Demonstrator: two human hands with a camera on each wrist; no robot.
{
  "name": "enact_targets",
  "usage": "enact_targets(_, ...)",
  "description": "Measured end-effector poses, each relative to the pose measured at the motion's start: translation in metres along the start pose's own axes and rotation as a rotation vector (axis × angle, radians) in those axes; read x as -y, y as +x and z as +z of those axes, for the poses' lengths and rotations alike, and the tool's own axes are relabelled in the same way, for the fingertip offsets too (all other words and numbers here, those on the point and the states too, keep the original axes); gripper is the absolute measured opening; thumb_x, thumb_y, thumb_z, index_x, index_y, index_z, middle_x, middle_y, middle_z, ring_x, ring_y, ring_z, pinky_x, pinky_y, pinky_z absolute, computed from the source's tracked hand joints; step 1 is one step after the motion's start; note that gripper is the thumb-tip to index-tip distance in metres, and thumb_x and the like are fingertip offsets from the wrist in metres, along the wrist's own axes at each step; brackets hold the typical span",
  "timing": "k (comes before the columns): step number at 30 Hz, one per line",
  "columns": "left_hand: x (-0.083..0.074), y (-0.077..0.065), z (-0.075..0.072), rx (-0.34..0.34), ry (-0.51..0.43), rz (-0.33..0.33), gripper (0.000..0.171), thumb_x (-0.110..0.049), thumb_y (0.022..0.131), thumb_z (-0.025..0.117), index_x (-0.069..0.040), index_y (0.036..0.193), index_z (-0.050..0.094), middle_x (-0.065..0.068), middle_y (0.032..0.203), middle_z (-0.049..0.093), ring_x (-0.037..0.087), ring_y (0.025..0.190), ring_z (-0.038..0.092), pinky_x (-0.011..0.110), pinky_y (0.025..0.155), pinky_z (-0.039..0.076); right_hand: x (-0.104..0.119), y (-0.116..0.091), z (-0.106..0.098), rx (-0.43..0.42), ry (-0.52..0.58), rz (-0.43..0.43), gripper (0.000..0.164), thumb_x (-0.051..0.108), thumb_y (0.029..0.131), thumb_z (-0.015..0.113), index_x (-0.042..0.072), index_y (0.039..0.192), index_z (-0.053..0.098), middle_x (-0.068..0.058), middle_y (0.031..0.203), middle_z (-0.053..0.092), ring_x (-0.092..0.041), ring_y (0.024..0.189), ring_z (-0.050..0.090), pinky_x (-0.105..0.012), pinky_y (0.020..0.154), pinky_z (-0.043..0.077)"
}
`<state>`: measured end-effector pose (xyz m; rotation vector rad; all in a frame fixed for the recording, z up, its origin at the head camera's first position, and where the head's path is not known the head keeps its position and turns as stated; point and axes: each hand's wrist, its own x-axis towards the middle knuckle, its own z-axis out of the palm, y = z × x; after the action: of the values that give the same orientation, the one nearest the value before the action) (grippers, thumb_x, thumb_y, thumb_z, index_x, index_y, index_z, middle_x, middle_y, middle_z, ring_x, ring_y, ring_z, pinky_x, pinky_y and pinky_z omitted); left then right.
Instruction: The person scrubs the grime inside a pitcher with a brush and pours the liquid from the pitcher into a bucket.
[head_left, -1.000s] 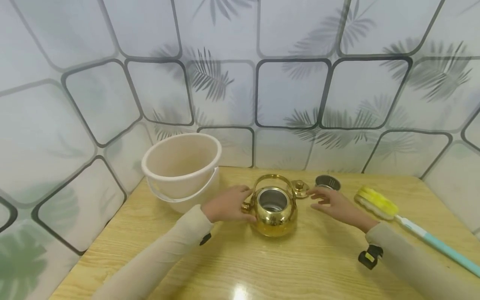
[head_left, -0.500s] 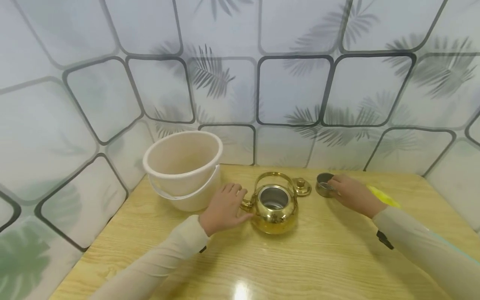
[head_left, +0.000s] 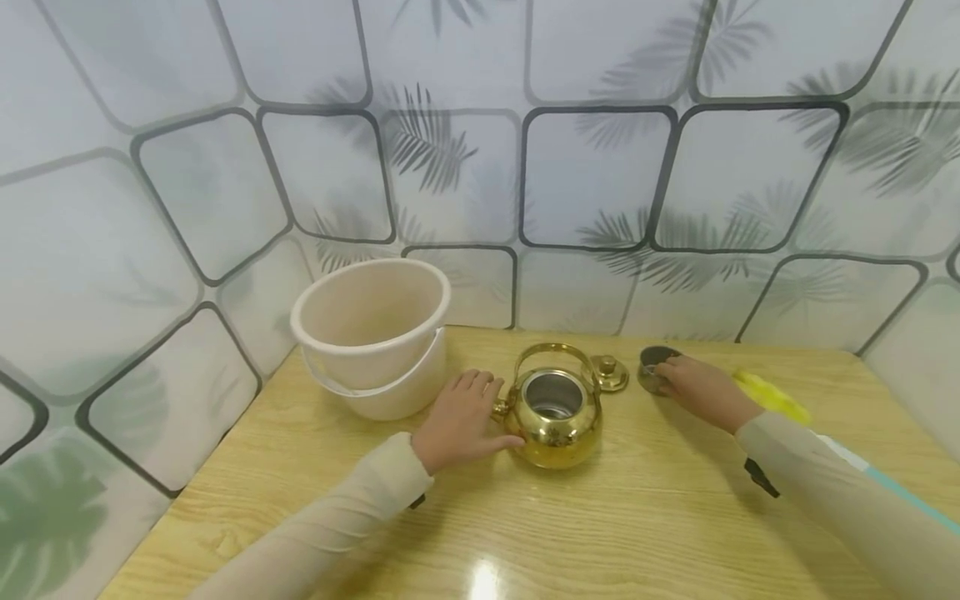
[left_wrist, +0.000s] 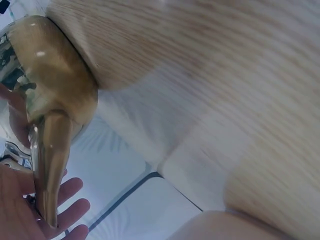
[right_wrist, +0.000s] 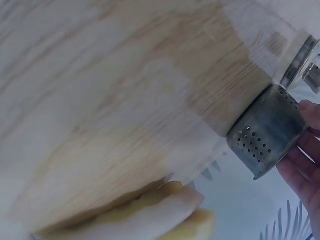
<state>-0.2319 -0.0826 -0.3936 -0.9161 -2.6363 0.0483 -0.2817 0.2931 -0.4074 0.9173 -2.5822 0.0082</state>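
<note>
An open golden kettle point(head_left: 558, 442) stands on the table with its arched handle up. My left hand point(head_left: 459, 427) lies at its spout point(left_wrist: 52, 165), the fingers mostly straight behind the spout and the thumb at the kettle's body. Its lid point(head_left: 611, 373) rests behind and right of the kettle. Further right is a metal tea strainer point(right_wrist: 270, 132) with small holes in its side, upright on the table. My right hand point(head_left: 701, 387) pinches its rim, thumb on one side and fingers on the other.
A white bucket point(head_left: 378, 379) with its handle down stands to the left, near the wall. At the right lies a yellow brush head point(head_left: 772, 396) with a blue-and-white handle point(head_left: 911, 497), partly hidden by my right sleeve. A patterned wall point(head_left: 577, 292) closes off the back.
My right hand has moved right, from beside the lid to the strainer, and now grips its rim. The left hand has shifted slightly at the spout, its fingers straighter.
</note>
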Motion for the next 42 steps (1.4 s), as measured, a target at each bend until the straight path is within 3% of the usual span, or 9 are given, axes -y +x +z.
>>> enact_targets(7, -0.006, 0.003, 0.003, -0.006, 0.005, 0.020, 0.086, -0.075, 0.076, 0.049, -0.003, 0.124, 0.054, 0.010, 0.117, 0.060, 0.025, 0.111, 0.054, 0.039, 0.103, 0.038, -0.002, 0.000, 0.002, 0.024, 0.013, 0.037, 0.011, 0.001, 0.076, 0.070, 0.002, 0.084, 0.064, -0.008, 0.074, 0.061, -0.020, 0.064, 0.059, -0.034, 0.058, 0.051)
enact_targets(18, -0.009, 0.003, 0.008, 0.038, -0.011, 0.000, 0.090, -0.076, 0.077, 0.047, -0.003, 0.129, 0.051, 0.010, 0.118, 0.059, 0.024, 0.113, 0.054, 0.038, 0.104, 0.038, -0.001, -0.004, 0.003, 0.004, 0.024, 0.050, 0.010, -0.006, 0.076, 0.066, 0.002, 0.080, 0.063, -0.006, 0.070, 0.058, -0.021, 0.061, 0.058, -0.034, 0.056, 0.051)
enact_targets(23, -0.011, 0.004, 0.007, 0.040, -0.032, 0.000, 0.090, -0.075, 0.077, 0.047, -0.003, 0.130, 0.050, 0.010, 0.118, 0.059, 0.025, 0.113, 0.054, 0.039, 0.100, 0.041, -0.002, -0.008, 0.004, -0.032, 0.018, 0.056, 0.011, -0.007, 0.073, 0.067, 0.002, 0.078, 0.064, -0.005, 0.069, 0.058, -0.021, 0.060, 0.057, -0.033, 0.054, 0.050)
enact_targets(27, -0.011, 0.004, 0.008, 0.034, -0.037, 0.007, 0.090, -0.075, 0.077, 0.048, -0.002, 0.130, 0.049, 0.010, 0.118, 0.059, 0.025, 0.113, 0.054, 0.039, 0.100, 0.041, -0.005, -0.009, 0.001, -0.108, 0.004, 0.029, 0.014, -0.010, 0.069, 0.066, 0.001, 0.078, 0.065, -0.008, 0.069, 0.058, -0.023, 0.059, 0.058, -0.035, 0.055, 0.051)
enact_targets(33, -0.010, 0.005, 0.007, 0.015, -0.038, 0.013, 0.090, -0.074, 0.076, 0.049, -0.002, 0.129, 0.050, 0.010, 0.117, 0.059, 0.024, 0.112, 0.054, 0.039, 0.100, 0.041, -0.013, 0.002, -0.021, -0.276, -0.049, -0.034, 0.019, -0.013, 0.066, 0.067, -0.001, 0.081, 0.067, -0.012, 0.072, 0.061, -0.028, 0.061, 0.060, -0.038, 0.055, 0.052)
enact_targets(37, -0.009, 0.004, 0.005, 0.025, -0.045, 0.004, 0.090, -0.074, 0.076, 0.049, -0.002, 0.130, 0.049, 0.011, 0.119, 0.059, 0.025, 0.113, 0.054, 0.040, 0.101, 0.040, -0.010, 0.012, -0.041, -0.321, -0.053, -0.087, 0.023, -0.015, 0.064, 0.066, -0.002, 0.083, 0.068, -0.014, 0.074, 0.062, -0.029, 0.065, 0.060, -0.040, 0.059, 0.052)
enact_targets(42, -0.009, 0.004, 0.004, 0.039, -0.046, -0.003, 0.092, -0.075, 0.076, 0.048, -0.002, 0.131, 0.048, 0.011, 0.120, 0.058, 0.026, 0.115, 0.053, 0.040, 0.102, 0.039, 0.000, 0.020, -0.064, -0.341, -0.082, -0.133, 0.028, -0.016, 0.062, 0.063, -0.001, 0.084, 0.068, -0.013, 0.072, 0.059, -0.025, 0.060, 0.058, -0.036, 0.052, 0.051)
